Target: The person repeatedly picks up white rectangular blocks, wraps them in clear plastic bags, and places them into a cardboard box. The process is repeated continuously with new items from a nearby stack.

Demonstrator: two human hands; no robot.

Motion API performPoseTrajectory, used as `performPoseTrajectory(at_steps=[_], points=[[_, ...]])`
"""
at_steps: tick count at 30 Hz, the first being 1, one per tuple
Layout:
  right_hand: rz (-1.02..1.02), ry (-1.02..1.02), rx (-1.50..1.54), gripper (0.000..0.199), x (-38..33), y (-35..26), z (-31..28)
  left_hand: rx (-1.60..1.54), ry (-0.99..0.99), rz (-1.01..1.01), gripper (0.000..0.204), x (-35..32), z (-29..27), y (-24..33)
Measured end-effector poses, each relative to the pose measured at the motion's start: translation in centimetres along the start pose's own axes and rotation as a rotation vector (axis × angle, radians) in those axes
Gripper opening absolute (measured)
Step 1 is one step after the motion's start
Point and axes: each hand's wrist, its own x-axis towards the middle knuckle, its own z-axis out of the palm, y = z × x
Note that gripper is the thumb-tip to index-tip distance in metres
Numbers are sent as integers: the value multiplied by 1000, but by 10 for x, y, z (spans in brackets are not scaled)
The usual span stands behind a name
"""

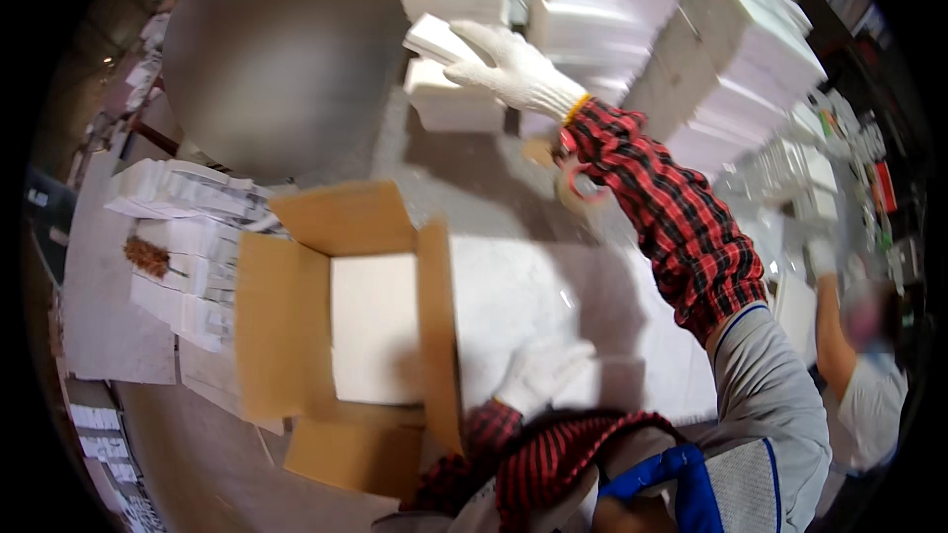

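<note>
My right hand [513, 71], in a white knit glove, reaches to the far side of the table. Its thumb and fingers close around a white foam-like block [432, 38], just above a short white stack [449, 97]. My left hand [543, 375], also gloved and slightly blurred, is low and near my body with its fingers stretched out over a white sheet-like surface [504, 281]. Left of it stands an open cardboard box [272, 326], flaps spread. A flat white panel [375, 326] lies inside the box.
Tall white stacks [602, 10] rise at the back and right. A tape roll [583, 188] lies under my right forearm. White moulded pieces [188, 237] and a brown bristly brush [148, 257] sit left of the box. Another person [859, 365] works at far right.
</note>
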Motion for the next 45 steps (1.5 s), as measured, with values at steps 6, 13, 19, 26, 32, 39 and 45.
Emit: performPoseTrajectory(at_steps=[6, 13, 19, 26, 32, 39, 45], points=[[-14, -160, -100, 73, -245, -126, -82, 331, -313, 53, 34, -4, -9, 5], [166, -357, -175, 70, -421, -201, -56, -380, -258, -309, 72, 4, -1, -6], [183, -322, -346, 70, -435, -198, -26, -500, -374, -398, 87, 8, -5, -3], [148, -318, -458, 72, -431, -196, -35, 85, -482, -159, 116, 27, -47, 79], [302, -511, -418, 69, -418, -195, -41, 469, -516, 3, 88, 21, -28, 79], [489, -310, -223, 84, -432, -195, -45, 313, -530, -299, 104, 21, -29, 83], [1169, 142, 479, 104, -466, -198, -53, -458, -3, -666, 109, -32, -5, 74]])
